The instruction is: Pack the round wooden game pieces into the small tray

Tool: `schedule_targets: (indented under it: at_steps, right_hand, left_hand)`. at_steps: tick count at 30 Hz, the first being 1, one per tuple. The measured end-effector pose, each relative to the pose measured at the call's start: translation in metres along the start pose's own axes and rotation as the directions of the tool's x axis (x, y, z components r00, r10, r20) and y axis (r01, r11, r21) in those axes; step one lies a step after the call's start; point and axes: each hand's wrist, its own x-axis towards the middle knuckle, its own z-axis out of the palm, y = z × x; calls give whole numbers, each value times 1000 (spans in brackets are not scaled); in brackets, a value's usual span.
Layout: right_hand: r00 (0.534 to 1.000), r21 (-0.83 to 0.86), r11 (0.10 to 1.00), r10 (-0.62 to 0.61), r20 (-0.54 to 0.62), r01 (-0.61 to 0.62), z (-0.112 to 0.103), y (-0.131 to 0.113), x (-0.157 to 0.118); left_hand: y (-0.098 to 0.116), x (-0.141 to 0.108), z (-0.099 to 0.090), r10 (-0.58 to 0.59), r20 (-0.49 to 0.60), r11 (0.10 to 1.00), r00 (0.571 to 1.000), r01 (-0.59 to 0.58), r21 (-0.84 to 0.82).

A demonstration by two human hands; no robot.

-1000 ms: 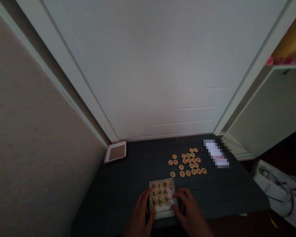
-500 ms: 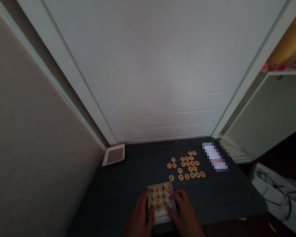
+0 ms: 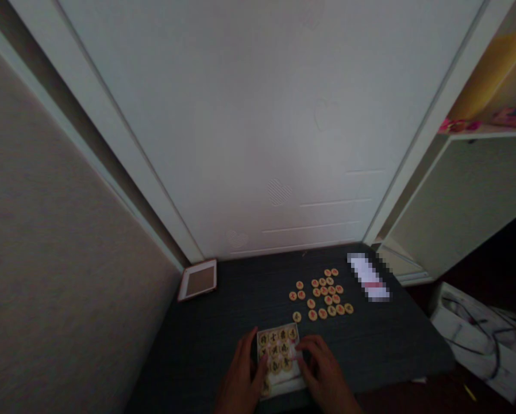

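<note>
A shallow white box (image 3: 286, 389) stands at the near edge of the dark table, holding rows of round wooden Chinese chess pieces (image 3: 273, 350) with black characters. White lining shows along its lower part. My left hand (image 3: 243, 374) grips the box's left wall, with the thumb over the left column of pieces. At the opposite wall, my right hand (image 3: 324, 371) is closed round the edge, its fingertips and thumb reaching just inside; whether a piece is between them is unclear. Beyond the box lie several loose Chinese chess pieces (image 3: 324, 291), mostly red-lettered.
A framed tray-like object (image 3: 200, 279) sits at the table's back left corner. At the right lies a blurred white item (image 3: 370, 279). A white panel (image 3: 258, 144) rises behind the table (image 3: 223, 322). Right of it, a white box with cables (image 3: 482, 339) is on the floor.
The view has shifted slightly. My left thumb has slid over the left column, and a piece now shows low at the box's left side. The loose pieces stay put.
</note>
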Motion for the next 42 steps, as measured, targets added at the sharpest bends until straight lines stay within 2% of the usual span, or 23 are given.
schedule_targets:
  at_steps: [5,9,12,15,18,23,29,35,42]
  right_hand:
    - [1000,-12,1000,2,-23,-2,-15,2,7]
    - [992,-95,995,-23,-126,11,-46,18,20]
    - [983,-186,982,-61,-175,28,-78,36,44]
    - [981,-324,945,-99,-170,39,-109,51,76]
    - [991,-493,866,-123,-51,82,-126,60,109]
    - [987,-520,839,-128,95,159,-129,69,143]
    - [970,-556,802,-118,213,220,-126,80,153]
    - [976,-608,770,-86,202,194,-136,93,147]
    - [989,-626,770,-51,137,126,-146,105,149]
  left_hand:
    - [7,18,-3,8,32,1000,999,-8,11]
    - [10,29,-10,0,71,999,997,-3,34]
    - [9,37,-15,27,88,999,996,-29,21]
    - [4,43,-13,61,100,998,993,-61,-4]
    - [-4,45,-6,67,55,998,996,-66,-10]
    - [-18,46,7,89,-32,996,995,-90,-7]
    - [-26,48,10,131,-76,991,988,-134,-27]
    - [-30,50,13,91,-95,993,991,-97,-60]
    - [-29,50,14,70,-100,994,993,-78,-76]
